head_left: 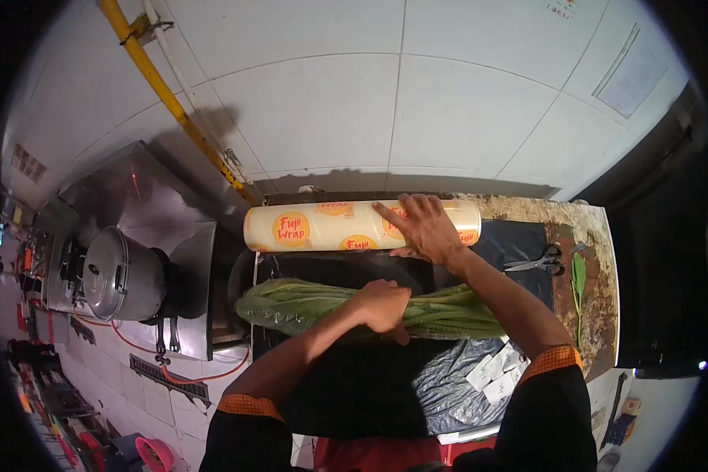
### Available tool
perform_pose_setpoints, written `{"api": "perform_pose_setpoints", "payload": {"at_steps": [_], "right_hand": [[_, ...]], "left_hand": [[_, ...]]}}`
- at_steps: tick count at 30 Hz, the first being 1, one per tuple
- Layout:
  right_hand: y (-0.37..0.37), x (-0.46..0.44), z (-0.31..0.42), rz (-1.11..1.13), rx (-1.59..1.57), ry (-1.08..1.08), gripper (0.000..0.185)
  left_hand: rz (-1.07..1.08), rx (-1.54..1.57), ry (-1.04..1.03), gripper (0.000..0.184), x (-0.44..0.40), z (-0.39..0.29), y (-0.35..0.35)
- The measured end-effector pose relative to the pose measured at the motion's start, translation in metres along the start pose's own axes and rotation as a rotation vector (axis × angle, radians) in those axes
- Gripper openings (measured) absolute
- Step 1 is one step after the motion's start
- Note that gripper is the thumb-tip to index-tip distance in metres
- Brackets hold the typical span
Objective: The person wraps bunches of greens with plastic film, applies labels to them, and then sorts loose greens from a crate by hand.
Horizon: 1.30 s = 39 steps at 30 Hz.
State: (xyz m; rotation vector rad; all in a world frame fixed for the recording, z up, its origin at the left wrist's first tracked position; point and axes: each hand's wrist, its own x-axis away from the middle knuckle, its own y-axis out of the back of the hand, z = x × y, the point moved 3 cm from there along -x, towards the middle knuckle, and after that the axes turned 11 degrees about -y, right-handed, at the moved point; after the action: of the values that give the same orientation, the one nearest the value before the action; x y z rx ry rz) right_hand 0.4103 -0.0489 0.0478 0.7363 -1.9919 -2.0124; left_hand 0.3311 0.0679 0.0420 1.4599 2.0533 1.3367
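A long bundle of green leaves [456, 313] lies across the table, wrapped at least in part in clear plastic. My left hand [381, 307] is closed over the middle of this bundle from above. Just behind it lies a thick roll of cling film [334, 224], printed "Fuji Wrap" in orange and red. My right hand [429, 228] grips the right part of the roll, with fingers spread over its top and far side. The roll and bundle lie roughly parallel, and film between them is hard to make out.
Scissors [533, 261] and a loose green leaf [578, 287] lie on the right of the table. Paper labels [498, 372] rest on black plastic [456, 393] at the front. On the left, a lidded pot [122, 275] stands on a stove; a tiled wall [464, 110] rises behind.
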Motion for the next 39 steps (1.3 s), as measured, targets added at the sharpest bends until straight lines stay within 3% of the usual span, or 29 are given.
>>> {"api": "perform_pose_setpoints", "payload": {"at_steps": [2,3,7,10,11,12,14,15,17,18,19,20,22,24,25,27,31,32,34,36,38,39], "right_hand": [[-0.002,-0.006,-0.006,-0.007,0.008,0.014,0.102],[-0.006,-0.005,-0.005,-0.004,0.007,0.029,0.102],[-0.003,-0.01,-0.01,0.02,0.005,0.031,0.102],[0.0,-0.017,-0.01,0.062,-0.041,0.027,0.101],[-0.001,-0.016,-0.009,0.075,-0.042,0.021,0.101],[-0.002,-0.015,-0.009,0.092,-0.04,0.013,0.101],[-0.003,-0.014,-0.009,0.047,-0.024,0.031,0.101],[-0.001,-0.011,-0.008,0.01,-0.008,0.048,0.102],[0.002,-0.013,-0.006,0.054,-0.028,0.029,0.102],[0.002,-0.013,-0.005,0.104,-0.05,-0.002,0.102],[0.003,-0.013,-0.005,0.098,-0.048,0.005,0.102],[0.005,-0.012,-0.004,-0.017,-0.023,0.027,0.103],[-0.001,-0.007,0.004,-0.128,0.0,0.061,0.104],[-0.009,-0.004,0.01,-0.176,0.095,-0.009,0.106],[-0.01,-0.005,0.01,-0.173,0.093,-0.01,0.106],[-0.011,-0.012,0.003,-0.069,-0.005,-0.037,0.107],[-0.011,-0.02,-0.002,-0.007,-0.004,-0.038,0.105],[-0.012,-0.021,-0.003,0.016,-0.024,-0.04,0.106],[-0.009,-0.032,-0.01,0.03,-0.033,-0.054,0.106],[-0.011,-0.035,-0.013,0.108,-0.116,-0.046,0.103],[-0.014,-0.037,-0.014,0.134,-0.119,-0.043,0.102],[-0.012,-0.04,-0.015,0.13,-0.119,-0.038,0.102]], "left_hand": [[0.376,0.239,-0.023,0.063,-0.008,0.004,0.008],[0.414,0.318,-0.031,0.055,-0.008,0.003,0.017],[0.515,0.616,-0.058,0.059,-0.027,0.034,-0.007],[0.486,0.568,-0.042,0.063,-0.034,0.042,0.001],[0.261,0.627,-0.225,0.072,-0.037,0.052,-0.011],[0.256,0.622,-0.221,0.072,-0.031,0.045,-0.008],[0.024,0.241,-0.04,0.087,-0.021,0.037,0.003],[0.023,0.244,-0.039,0.087,-0.019,0.032,0.001],[-0.107,-0.034,-0.164,0.097,-0.015,0.023,0.006],[-0.111,-0.036,-0.158,0.097,-0.01,0.018,-0.008],[-0.249,-0.25,-0.101,0.097,-0.004,0.012,-0.026],[-0.384,-0.464,-0.045,0.098,0.002,0.008,-0.034],[-0.385,-0.481,0.009,0.09,0.01,-0.003,-0.024],[-0.149,-0.372,0.102,0.087,-0.002,0.006,-0.024],[-0.146,-0.369,0.102,0.087,-0.002,0.008,-0.018],[-0.031,-0.102,0.036,0.08,-0.005,0.013,-0.003],[0.247,-0.012,-0.01,0.064,-0.018,0.023,0.017],[0.253,-0.003,-0.011,0.064,-0.023,0.034,0.013],[0.469,0.291,-0.065,0.068,-0.035,0.058,0.005],[0.517,0.374,-0.074,0.072,-0.045,0.071,0.008],[0.583,0.458,0.052,0.083,-0.045,0.071,0.017],[0.294,0.507,-0.153,0.095,-0.048,0.08,0.0]]}}
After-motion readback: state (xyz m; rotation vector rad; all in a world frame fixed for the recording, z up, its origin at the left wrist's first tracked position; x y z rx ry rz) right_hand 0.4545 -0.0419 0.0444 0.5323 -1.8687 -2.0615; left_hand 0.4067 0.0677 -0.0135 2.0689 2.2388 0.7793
